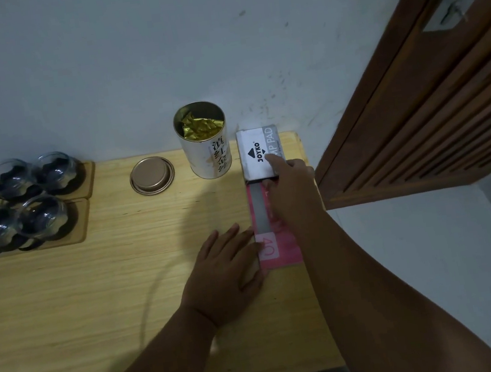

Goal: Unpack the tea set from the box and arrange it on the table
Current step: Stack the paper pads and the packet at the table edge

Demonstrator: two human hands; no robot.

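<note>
Several glass cups (24, 199) with dark holders stand on wooden coasters (84, 218) at the far left of the wooden table (103, 298). An open white tea tin (206, 147) with gold foil inside stands at the back, and its bronze lid (151, 175) lies to its left. My left hand (227, 269) lies flat, fingers apart, on the left edge of a pink box (277, 244) at the table's right side. My right hand (291, 189) rests over the pink box, its index finger touching a grey stamp pad box (256, 150) behind it.
A pale wall runs behind the table. A brown slatted wooden door (421, 106) stands open just right of the table's far right corner. The table's right edge lies close beside the pink box.
</note>
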